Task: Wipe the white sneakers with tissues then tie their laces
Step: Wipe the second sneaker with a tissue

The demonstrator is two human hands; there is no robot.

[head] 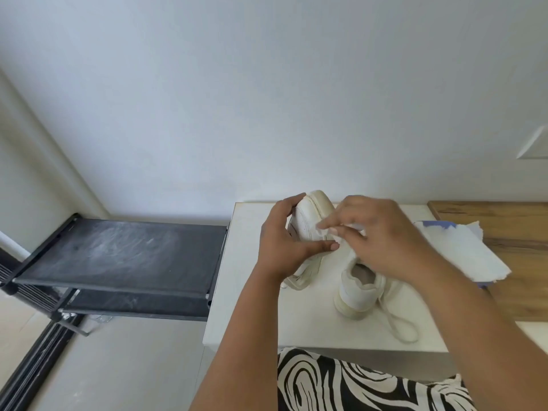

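My left hand [284, 241] grips one white sneaker [311, 221], tilted with its toe raised and its heel near the white table [252, 307]. My right hand [376, 235] pinches a crumpled white tissue [327, 231] against that sneaker's side. The second white sneaker [360, 295] stands upright on the table below my right hand, heel toward me. Its loose lace [400, 324] lies looped on the table to the right.
A torn white and blue tissue pack [462, 253] lies at the right, partly on a wooden surface [504, 221]. A black shoe rack [118, 256] stands to the left of the table. A wall rises directly behind.
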